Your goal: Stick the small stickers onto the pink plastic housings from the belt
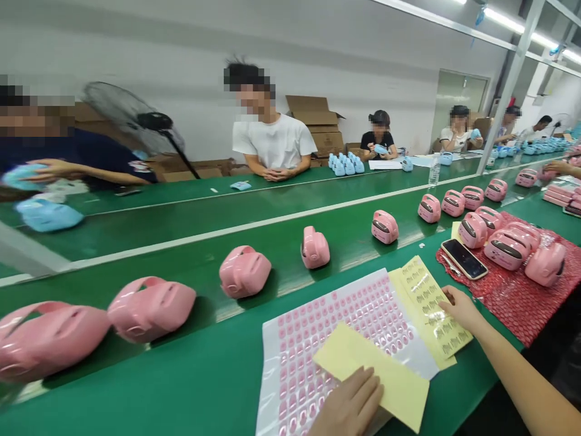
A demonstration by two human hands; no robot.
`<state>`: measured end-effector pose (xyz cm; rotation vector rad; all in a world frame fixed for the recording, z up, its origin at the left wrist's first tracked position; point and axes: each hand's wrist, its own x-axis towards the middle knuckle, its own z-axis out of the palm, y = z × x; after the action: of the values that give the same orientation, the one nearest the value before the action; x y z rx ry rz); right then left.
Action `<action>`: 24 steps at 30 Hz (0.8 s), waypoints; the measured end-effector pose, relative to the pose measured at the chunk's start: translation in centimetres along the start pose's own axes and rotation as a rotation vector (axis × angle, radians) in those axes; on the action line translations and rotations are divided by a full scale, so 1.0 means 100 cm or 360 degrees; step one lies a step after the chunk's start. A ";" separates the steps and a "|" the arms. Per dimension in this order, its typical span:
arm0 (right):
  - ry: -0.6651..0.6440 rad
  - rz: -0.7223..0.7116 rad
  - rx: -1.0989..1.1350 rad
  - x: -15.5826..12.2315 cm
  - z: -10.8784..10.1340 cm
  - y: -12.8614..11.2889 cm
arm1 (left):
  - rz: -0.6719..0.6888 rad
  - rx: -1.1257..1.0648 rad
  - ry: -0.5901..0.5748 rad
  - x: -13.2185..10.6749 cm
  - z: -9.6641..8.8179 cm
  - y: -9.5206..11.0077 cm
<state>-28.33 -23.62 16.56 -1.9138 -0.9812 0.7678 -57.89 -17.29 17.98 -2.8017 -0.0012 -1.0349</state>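
Note:
My left hand (351,399) lies flat, fingers extended, on a plain yellow paper sheet (385,369). Under that paper is a large white sheet of pink oval stickers (336,309). My right hand (463,310) is at the right edge of a yellow sticker sheet with dark printed labels (422,290). Its thumb and fingers are bent together in a pinch at that edge; whether a single label is between them cannot be made out. A phone (464,258) rests just beyond this hand, on red bubble wrap (512,309).
Pink handled plastic housings (149,309) stand in a row along the green conveyor (281,230). Several more pink housings (508,248) sit on the bubble wrap. Across the belt, people sit near light-blue housings (346,164). A clear bottle (434,171) stands by the divider; a metal post (511,88) rises at right.

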 end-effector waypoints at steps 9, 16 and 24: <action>0.0373 -0.0024 0.0466 -0.016 -0.053 -0.005 | 0.0238 -0.0130 0.0022 0.051 0.022 -0.008; 0.0207 0.0028 0.0656 -0.031 -0.044 -0.014 | -0.0108 -0.0208 -0.0322 0.070 0.099 -0.015; -0.0037 0.0054 -0.0290 -0.010 -0.028 0.055 | -0.0402 -0.0308 -0.0965 0.060 0.075 0.010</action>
<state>-24.74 -27.47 13.19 -2.0865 -1.0667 0.7426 -48.43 -17.45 16.06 -3.2352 -0.3472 -0.1860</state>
